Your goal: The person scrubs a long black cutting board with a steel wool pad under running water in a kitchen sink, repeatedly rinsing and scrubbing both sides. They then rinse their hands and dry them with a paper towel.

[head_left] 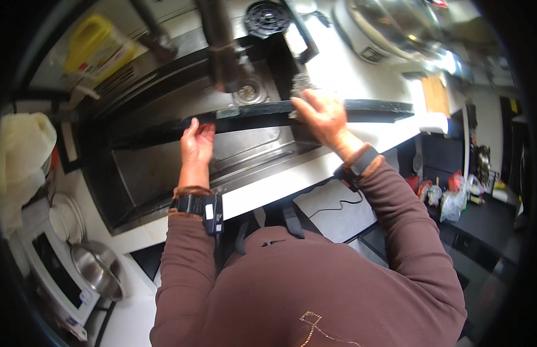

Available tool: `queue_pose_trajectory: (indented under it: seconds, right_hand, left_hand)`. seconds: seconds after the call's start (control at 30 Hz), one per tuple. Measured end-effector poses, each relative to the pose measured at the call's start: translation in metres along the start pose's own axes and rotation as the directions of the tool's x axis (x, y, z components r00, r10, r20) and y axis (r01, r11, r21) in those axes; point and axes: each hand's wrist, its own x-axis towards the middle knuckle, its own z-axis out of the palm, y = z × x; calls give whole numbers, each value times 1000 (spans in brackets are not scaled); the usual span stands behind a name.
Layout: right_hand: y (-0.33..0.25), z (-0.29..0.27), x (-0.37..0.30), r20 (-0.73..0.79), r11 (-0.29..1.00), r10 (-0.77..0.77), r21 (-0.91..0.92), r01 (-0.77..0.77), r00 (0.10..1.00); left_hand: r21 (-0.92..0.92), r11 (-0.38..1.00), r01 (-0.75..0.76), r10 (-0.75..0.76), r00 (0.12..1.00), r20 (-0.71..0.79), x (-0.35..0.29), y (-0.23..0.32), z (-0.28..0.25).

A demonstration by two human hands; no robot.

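A long, narrow dark panel [254,118] lies edge-up across the steel sink [164,168], its right end over the white counter. My left hand [196,147] grips its near side left of the middle, thumb up and fingers curled behind the edge. On the panel's right half, my right hand [323,115] is closed over a grey steel wool scourer [301,85], which shows beyond and below the fingers against the panel. The part of the scourer under the palm is hidden. Beyond the panel, a dark faucet [222,55] hangs over the drain [248,91].
A yellow jug [98,49] stands behind the sink at the left. A round black drain cover [267,19] sits at the back edge. On the right counter is a large pot-like appliance [390,26]. Steel bowls [98,269] and a white appliance [54,266] stand at the lower left.
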Motion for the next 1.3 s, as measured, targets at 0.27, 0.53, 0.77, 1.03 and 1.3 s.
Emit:
queue_pose_trajectory:
  seconds: [0.27, 0.53, 0.77, 1.03, 1.3]
  right_hand:
    - [-18, -1, 18, -92, 990, -96, 95, 104, 991]
    - [-31, 0, 18, 28, 990, -83, 117, 79, 996]
    - [55, -53, -40, -176, 993, 78, -71, -92, 981]
    - [-53, 18, 15, -24, 992, 128, -5, -128, 991]
    - [-63, 17, 26, 135, 995, -78, 72, 69, 988]
  left_hand:
    - [-85, 961, 261, -272, 950, -155, -13, -44, 70]
    - [64, 976, 209, -169, 908, -384, 9, -50, 95]
    - [88, 987, 131, -76, 881, -468, 19, -31, 75]
    - [86, 995, 50, -2, 874, -486, 5, -64, 87]
    - [115, 981, -155, 193, 766, -614, 5, -49, 62]
